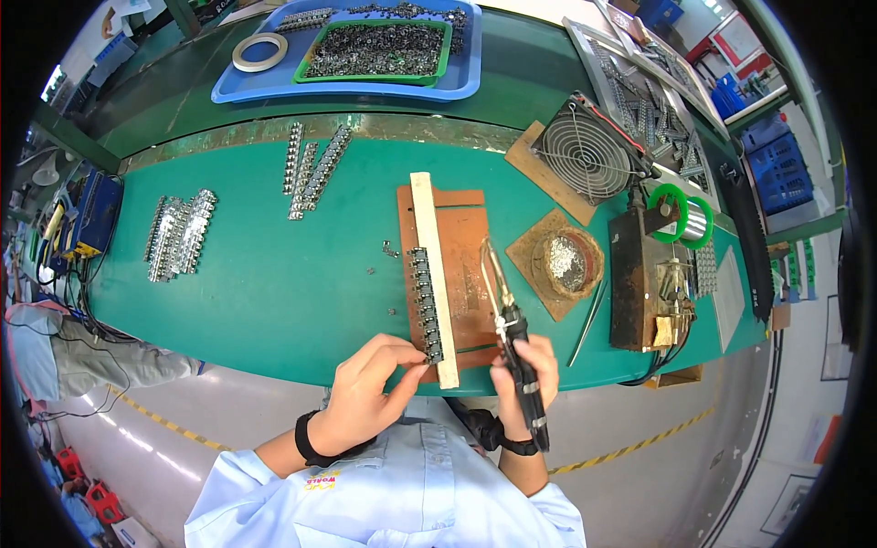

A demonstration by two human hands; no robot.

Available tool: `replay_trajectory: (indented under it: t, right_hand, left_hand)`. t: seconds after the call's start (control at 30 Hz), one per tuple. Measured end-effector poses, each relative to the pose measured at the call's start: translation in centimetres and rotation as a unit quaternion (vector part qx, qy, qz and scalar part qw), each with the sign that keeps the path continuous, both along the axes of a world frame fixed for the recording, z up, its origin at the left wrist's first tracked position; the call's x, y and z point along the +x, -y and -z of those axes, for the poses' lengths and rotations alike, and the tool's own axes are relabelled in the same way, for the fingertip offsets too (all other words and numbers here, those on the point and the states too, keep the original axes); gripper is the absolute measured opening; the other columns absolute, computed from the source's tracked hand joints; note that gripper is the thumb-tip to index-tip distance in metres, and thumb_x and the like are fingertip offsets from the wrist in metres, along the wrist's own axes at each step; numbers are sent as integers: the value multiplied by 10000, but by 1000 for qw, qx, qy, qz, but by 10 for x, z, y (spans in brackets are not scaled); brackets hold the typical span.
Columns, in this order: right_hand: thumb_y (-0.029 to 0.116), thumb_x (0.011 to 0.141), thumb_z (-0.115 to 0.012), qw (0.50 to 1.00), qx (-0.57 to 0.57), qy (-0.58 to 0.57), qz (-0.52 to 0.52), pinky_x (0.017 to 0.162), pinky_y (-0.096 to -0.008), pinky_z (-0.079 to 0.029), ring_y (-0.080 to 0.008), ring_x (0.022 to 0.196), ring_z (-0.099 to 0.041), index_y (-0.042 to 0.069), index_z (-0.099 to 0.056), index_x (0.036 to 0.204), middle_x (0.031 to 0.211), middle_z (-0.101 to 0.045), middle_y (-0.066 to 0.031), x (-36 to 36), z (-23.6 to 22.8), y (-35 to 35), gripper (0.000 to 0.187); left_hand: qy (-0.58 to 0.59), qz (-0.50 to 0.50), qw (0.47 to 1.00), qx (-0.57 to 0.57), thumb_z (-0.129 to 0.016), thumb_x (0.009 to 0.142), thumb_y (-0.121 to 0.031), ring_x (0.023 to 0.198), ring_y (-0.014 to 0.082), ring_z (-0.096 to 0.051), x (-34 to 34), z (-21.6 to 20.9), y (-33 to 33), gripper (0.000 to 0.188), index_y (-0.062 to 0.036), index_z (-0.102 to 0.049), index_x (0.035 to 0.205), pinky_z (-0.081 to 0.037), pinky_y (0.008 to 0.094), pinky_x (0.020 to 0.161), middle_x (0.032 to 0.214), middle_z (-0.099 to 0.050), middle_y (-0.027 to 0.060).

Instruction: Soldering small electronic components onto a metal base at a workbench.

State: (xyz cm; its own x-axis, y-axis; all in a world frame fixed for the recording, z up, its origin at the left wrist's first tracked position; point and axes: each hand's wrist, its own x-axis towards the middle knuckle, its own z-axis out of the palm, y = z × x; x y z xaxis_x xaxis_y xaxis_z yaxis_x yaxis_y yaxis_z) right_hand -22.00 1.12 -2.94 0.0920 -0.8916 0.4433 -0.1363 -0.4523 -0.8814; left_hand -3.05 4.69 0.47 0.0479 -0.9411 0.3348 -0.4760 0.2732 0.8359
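Observation:
With thumb and fingers pinched, my left hand grips the near end of a strip of small dark metal components. The strip lies along the left side of a pale wooden bar, on a brown board. My right hand is wrapped round the black handle of a soldering iron with a thin feed tube beside its tip. The iron points away from me over the board's right side, to the right of the bar. Several loose small parts lie left of the board.
Component strips lie at left, more farther back. A blue tray holds a green tray of small parts and a tape roll. At right are a round dish, a fan, a solder spool and a metal box.

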Motion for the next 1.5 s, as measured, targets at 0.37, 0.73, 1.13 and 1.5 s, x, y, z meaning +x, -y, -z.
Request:
replay_trajectory:
  t: [0.37, 0.73, 1.13, 1.5]
  right_hand:
    - [90, 783, -643, 996, 50, 27, -70, 797, -352, -400, -247, 838, -557, 70, -480, 1003, 896, -646, -125, 21, -1, -10, 275]
    - [86, 792, -635, 995, 49, 39, -84, 762, -338, -424, -229, 830, -554, 64, -461, 1011, 859, -647, -127, 18, 1, -8, 280]
    - [42, 811, -591, 990, 70, 100, -66, 698, -307, -458, -199, 792, -576, 54, -437, 1026, 831, -638, -150, 19, 1, -12, 264]
    - [10, 806, -578, 991, 68, 89, -69, 669, -289, -478, -186, 767, -597, 41, -436, 1040, 839, -626, -159, 20, -1, -11, 275]
  left_hand:
    - [36, 33, 998, -31, -660, 674, 34, 714, 234, -573, -10, -3, 10, 242, -23, -538, 875, -459, 307, 608, 839, -566, 112]
    - [-23, 22, 999, -10, -668, 658, 32, 726, 236, -570, -11, 3, 11, 258, -18, -525, 866, -457, 297, 616, 839, -576, 115]
    - [-77, 13, 997, -24, -669, 653, 0, 710, 191, -574, -4, -44, 28, 222, -11, -534, 829, -452, 270, 621, 803, -578, 107]
    - [-98, -5, 995, -31, -663, 685, 3, 620, 135, -562, -1, -47, 34, 195, -11, -532, 829, -438, 250, 599, 771, -554, 70]
